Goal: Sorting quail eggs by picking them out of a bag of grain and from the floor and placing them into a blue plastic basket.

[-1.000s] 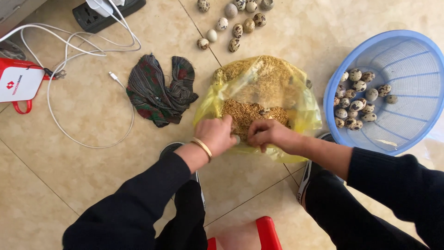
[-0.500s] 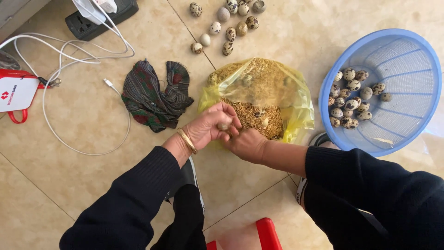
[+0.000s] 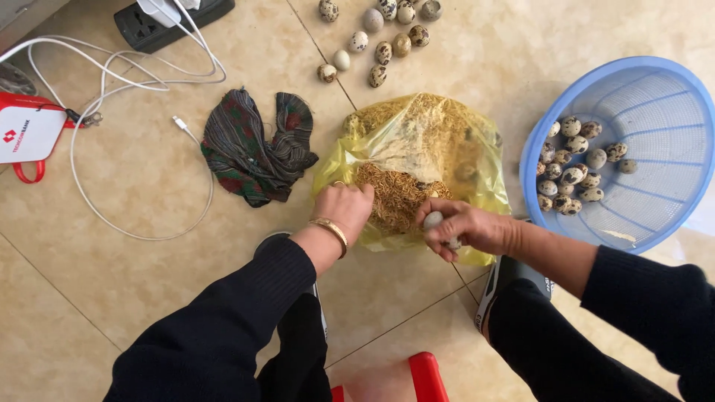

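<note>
**Hands part over the husk bag, one egg lifted out**

Beige floor tiles (image 3: 149, 246) fill my view, and I read them from the left. At the far edge lies a red-and-white pouch (image 3: 30, 134), with a white cable (image 3: 141, 223) looping from it up toward a black power strip (image 3: 171, 18). Next comes a crumpled dark plaid cloth (image 3: 257, 149), and above it, further along, a loose cluster of speckled eggs (image 3: 380, 37) sits on the bare tile.

At centre is the yellow plastic bag (image 3: 424, 141), lying open and full of straw-coloured husk. My left hand (image 3: 342, 208), a gold bangle at the wrist, is closed with its fingers curled down into the husk at the bag's mouth; I cannot tell whether it has anything in it. Half a second ago both hands were pressed together in the bag. Now they have separated, and my right hand (image 3: 465, 227) has drawn back to the bag's near edge, fingers wrapped around a pale egg (image 3: 433, 219). I judge one egg is freshly freed from the husk while the left keeps searching.

Right of that stands the blue plastic basket (image 3: 655, 97), well apart from the hand, with a heap of speckled eggs against its left wall.
</note>
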